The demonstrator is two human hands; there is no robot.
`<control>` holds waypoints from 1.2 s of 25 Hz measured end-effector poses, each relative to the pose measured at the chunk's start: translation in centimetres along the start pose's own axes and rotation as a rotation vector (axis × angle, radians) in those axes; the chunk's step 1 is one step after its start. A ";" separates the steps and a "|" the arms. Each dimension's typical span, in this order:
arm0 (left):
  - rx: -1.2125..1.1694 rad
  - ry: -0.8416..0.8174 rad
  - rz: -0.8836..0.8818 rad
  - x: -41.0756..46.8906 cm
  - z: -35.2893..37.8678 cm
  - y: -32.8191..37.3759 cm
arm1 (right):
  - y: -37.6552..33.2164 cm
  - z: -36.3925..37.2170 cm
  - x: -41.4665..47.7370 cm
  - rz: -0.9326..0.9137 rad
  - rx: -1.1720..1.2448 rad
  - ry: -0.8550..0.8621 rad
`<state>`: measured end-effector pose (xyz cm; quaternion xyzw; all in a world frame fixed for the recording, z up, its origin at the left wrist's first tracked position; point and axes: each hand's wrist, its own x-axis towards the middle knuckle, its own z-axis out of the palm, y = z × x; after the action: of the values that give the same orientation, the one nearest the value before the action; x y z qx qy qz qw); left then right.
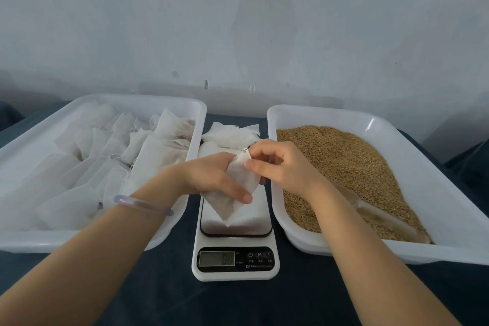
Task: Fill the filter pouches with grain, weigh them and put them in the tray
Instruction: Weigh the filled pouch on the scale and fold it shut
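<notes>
**One pouch held over the scale**

The left hand [211,174] is wrapped round the belly of a part-filled pouch [238,188] and the right hand [280,164] is pinching its top corner. It's just above the scale [235,246], not resting on it as far as I can see. It looks soft, light and floppy, with grain sagging to the bottom, so I'd grab the neck and keep the mouth up.

Count:
- Two trays. The left tray [105,99] is heaped with too many pouches to count, and the right tray [344,111] holds grain [344,161].
- One scale.
- One stack of empties [232,132] behind it.
</notes>
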<state>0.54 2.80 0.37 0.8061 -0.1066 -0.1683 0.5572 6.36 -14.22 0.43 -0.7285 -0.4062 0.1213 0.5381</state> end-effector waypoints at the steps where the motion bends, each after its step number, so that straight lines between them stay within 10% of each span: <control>1: -0.005 -0.005 0.007 0.0 0.0 -0.1 | 0.0 0.0 0.0 -0.021 -0.001 0.022; 30: -0.021 0.094 -0.029 0.1 0.0 -0.4 | 0.1 -0.2 0.0 -0.064 -0.099 0.315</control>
<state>0.60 2.94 0.03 0.8086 -0.0666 -0.1393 0.5677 6.51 -14.36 0.42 -0.7506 -0.3456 -0.0317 0.5622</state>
